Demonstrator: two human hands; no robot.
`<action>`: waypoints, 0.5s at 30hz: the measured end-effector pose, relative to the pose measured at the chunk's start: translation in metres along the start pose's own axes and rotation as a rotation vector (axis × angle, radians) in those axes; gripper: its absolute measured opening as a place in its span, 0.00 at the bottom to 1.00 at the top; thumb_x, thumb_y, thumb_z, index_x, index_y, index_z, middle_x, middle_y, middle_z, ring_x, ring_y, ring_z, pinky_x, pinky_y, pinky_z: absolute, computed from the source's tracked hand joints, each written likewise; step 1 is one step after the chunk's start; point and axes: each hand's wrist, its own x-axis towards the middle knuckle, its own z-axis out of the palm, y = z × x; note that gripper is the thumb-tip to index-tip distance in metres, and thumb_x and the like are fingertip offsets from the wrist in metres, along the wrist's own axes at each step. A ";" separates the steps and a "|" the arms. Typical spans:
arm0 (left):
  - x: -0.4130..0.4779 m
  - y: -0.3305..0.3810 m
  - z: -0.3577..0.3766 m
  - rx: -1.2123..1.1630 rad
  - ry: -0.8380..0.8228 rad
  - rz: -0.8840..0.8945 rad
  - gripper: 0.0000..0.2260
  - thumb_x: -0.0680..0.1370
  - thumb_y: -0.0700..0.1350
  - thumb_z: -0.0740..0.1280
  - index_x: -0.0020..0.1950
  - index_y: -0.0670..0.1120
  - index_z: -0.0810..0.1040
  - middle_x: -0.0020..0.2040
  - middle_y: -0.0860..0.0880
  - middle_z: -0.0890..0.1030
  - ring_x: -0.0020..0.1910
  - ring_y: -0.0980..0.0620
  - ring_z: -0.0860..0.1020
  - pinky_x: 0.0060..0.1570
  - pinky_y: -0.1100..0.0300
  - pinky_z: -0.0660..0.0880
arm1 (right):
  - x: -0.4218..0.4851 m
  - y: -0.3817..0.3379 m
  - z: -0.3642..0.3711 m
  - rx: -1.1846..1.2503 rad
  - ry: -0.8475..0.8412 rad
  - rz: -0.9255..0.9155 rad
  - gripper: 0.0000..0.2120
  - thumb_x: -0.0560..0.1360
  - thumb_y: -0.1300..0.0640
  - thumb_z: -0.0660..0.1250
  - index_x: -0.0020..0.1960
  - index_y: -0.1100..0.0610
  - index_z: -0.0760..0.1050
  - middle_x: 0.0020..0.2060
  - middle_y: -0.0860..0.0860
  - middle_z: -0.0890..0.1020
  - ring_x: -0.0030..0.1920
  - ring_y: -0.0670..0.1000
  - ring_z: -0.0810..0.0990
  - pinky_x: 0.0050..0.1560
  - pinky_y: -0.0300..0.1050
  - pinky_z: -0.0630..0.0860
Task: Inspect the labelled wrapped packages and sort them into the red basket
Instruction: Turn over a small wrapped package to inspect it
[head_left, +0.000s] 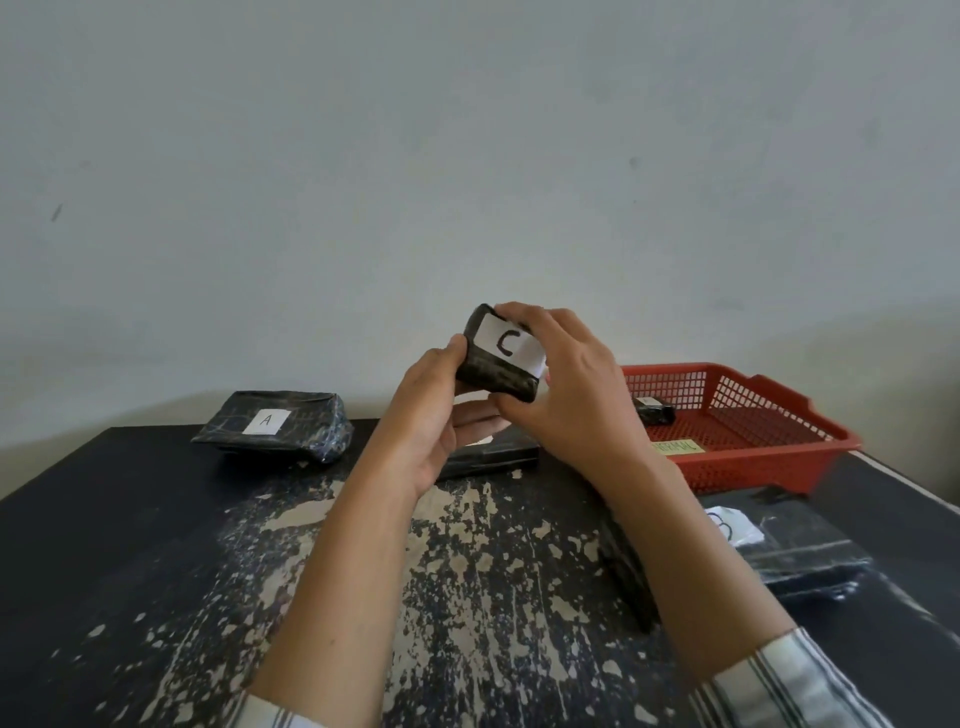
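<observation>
Striped sleeves (795, 680); both hands (566, 384) around black package (498, 371) labelled "C" (508, 343).

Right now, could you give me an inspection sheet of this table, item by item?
Surface: dark painted table, paint badly chipped in the middle.
Job's things: small black wrapped package labelled C held up in both hands; larger black wrapped package labelled A lying far left; red plastic mesh basket at right, one black package inside.
Clutter: two more black wrapped packages, partly hidden by the arms.
Grippers: left hand and right hand both grip package C.
Cables: nothing seen.
Surroundings: plain pale wall.
</observation>
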 end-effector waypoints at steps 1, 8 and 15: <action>0.000 -0.001 0.006 0.023 -0.005 0.001 0.18 0.87 0.53 0.57 0.68 0.43 0.77 0.59 0.42 0.85 0.46 0.47 0.87 0.45 0.54 0.85 | 0.000 0.006 -0.007 -0.007 -0.018 0.025 0.37 0.71 0.58 0.78 0.77 0.51 0.69 0.64 0.50 0.77 0.60 0.50 0.78 0.56 0.41 0.75; 0.021 -0.030 0.053 0.290 0.079 -0.009 0.18 0.87 0.54 0.53 0.63 0.46 0.77 0.56 0.48 0.85 0.54 0.50 0.86 0.62 0.49 0.80 | -0.003 0.057 -0.057 -0.221 -0.165 0.093 0.36 0.73 0.52 0.77 0.78 0.50 0.68 0.68 0.48 0.77 0.67 0.52 0.74 0.58 0.46 0.72; 0.054 -0.096 0.077 0.550 0.074 -0.002 0.05 0.85 0.45 0.60 0.52 0.51 0.75 0.56 0.50 0.83 0.59 0.48 0.80 0.55 0.53 0.75 | 0.000 0.122 -0.082 -0.373 -0.358 0.156 0.36 0.72 0.52 0.76 0.78 0.51 0.67 0.68 0.50 0.77 0.68 0.55 0.73 0.57 0.47 0.72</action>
